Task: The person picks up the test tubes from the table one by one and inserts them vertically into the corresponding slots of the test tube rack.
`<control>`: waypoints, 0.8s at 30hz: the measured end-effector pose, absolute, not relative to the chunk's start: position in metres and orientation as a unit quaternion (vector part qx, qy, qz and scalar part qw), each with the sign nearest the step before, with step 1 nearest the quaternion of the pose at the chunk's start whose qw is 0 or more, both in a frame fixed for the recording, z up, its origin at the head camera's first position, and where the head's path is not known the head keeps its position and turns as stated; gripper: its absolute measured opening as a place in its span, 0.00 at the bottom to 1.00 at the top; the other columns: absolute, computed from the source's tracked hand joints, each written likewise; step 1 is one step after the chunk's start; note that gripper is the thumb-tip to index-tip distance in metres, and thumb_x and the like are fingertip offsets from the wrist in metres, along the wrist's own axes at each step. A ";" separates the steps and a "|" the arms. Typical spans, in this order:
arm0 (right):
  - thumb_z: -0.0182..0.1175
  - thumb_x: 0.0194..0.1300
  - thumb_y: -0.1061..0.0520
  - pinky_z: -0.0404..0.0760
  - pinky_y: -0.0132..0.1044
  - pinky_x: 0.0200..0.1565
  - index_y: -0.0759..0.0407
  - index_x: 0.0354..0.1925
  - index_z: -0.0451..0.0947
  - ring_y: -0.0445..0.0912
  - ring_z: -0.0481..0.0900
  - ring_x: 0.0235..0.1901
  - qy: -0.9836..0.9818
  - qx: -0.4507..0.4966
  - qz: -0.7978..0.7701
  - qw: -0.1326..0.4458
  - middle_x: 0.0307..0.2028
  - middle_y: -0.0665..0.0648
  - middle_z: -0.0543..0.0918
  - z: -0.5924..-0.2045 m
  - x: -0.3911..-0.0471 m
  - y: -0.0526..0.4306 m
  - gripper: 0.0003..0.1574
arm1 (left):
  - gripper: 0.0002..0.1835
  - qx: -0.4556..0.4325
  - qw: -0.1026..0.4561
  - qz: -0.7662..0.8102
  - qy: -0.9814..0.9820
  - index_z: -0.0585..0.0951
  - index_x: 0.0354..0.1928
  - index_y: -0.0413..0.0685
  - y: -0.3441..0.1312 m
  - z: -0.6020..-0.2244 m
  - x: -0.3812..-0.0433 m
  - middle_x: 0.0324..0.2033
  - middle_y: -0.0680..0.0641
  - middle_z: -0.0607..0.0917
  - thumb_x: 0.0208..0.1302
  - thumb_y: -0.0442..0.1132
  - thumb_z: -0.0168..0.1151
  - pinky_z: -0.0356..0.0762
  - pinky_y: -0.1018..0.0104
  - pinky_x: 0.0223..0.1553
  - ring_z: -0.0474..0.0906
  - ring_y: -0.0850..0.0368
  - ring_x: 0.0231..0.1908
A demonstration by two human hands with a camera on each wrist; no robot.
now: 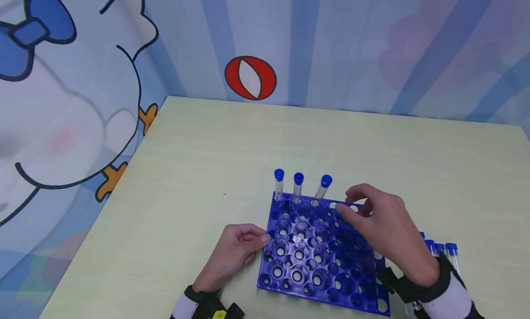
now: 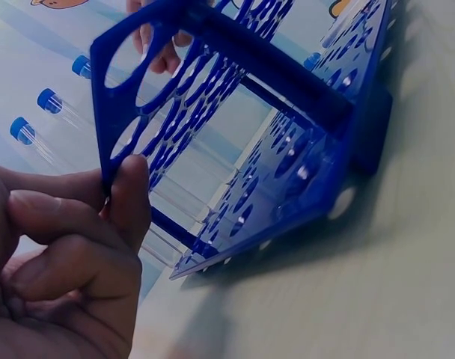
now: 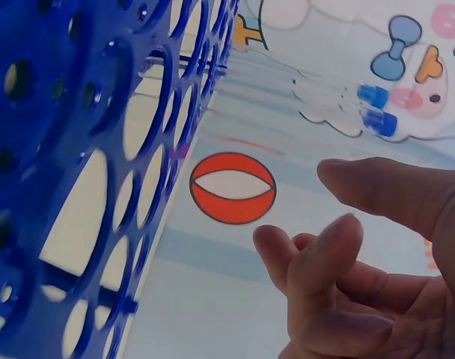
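A blue test tube rack (image 1: 308,266) with round holes of several sizes stands on the table. Three clear test tubes with blue caps (image 1: 298,178) stand in its far row; the rightmost tube (image 1: 325,183) leans to the right. My left hand (image 1: 238,250) pinches the rack's left edge between thumb and finger, as the left wrist view shows at the rack's top plate (image 2: 115,112). Over the far right corner of the rack is my right hand (image 1: 385,222). Its thumb and fingers are apart, with nothing between them in the right wrist view (image 3: 362,254).
More blue-capped tubes (image 1: 440,247) are on the table right of the rack, partly hidden behind my right wrist. A printed wall panel (image 1: 339,47) rises along the table's back edge, and another (image 1: 74,125) along the left side. The pale tabletop (image 1: 207,171) surrounds the rack.
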State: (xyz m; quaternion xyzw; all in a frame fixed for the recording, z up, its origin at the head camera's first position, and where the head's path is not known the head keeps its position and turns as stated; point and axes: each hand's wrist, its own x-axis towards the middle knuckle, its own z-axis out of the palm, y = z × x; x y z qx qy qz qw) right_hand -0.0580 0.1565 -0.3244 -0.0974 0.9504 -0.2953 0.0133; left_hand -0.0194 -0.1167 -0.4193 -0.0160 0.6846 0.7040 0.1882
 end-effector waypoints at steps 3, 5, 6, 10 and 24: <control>0.60 0.60 0.45 0.70 0.32 0.19 0.57 0.44 0.76 0.41 0.74 0.23 0.950 -0.090 -0.299 -0.005 0.31 0.53 0.81 -0.325 -0.052 0.166 0.19 | 0.16 -0.018 0.187 0.702 0.687 0.80 0.39 0.36 -0.117 -0.419 -0.019 0.21 0.45 0.78 0.59 0.44 0.63 0.58 0.74 0.15 0.61 0.62 0.13; 0.59 0.61 0.44 0.69 0.32 0.19 0.56 0.43 0.76 0.41 0.74 0.23 0.949 -0.080 -0.305 -0.023 0.30 0.52 0.81 -0.326 -0.048 0.173 0.19 | 0.16 -0.021 0.187 0.700 0.689 0.81 0.39 0.36 -0.117 -0.419 -0.019 0.21 0.45 0.78 0.58 0.44 0.63 0.58 0.74 0.15 0.61 0.62 0.13; 0.59 0.61 0.44 0.69 0.32 0.19 0.56 0.42 0.77 0.42 0.74 0.23 0.948 -0.074 -0.308 -0.033 0.30 0.52 0.81 -0.326 -0.045 0.177 0.18 | 0.16 -0.023 0.188 0.699 0.690 0.81 0.39 0.37 -0.117 -0.419 -0.019 0.21 0.45 0.78 0.58 0.44 0.63 0.58 0.74 0.15 0.61 0.62 0.13; 0.59 0.61 0.44 0.68 0.32 0.19 0.53 0.40 0.77 0.41 0.72 0.21 0.946 -0.033 -0.316 -0.058 0.27 0.51 0.81 -0.327 -0.036 0.192 0.16 | 0.15 -0.028 0.187 0.698 0.691 0.81 0.39 0.37 -0.118 -0.419 -0.018 0.20 0.46 0.76 0.58 0.44 0.63 0.58 0.74 0.15 0.61 0.62 0.13; 0.52 0.64 0.38 0.70 0.27 0.23 0.57 0.46 0.75 0.42 0.72 0.22 0.937 0.169 -0.307 0.001 0.34 0.57 0.82 -0.351 -0.001 0.251 0.26 | 0.15 -0.026 0.183 0.699 0.691 0.81 0.39 0.37 -0.118 -0.420 -0.018 0.19 0.46 0.75 0.58 0.44 0.63 0.57 0.74 0.15 0.61 0.62 0.13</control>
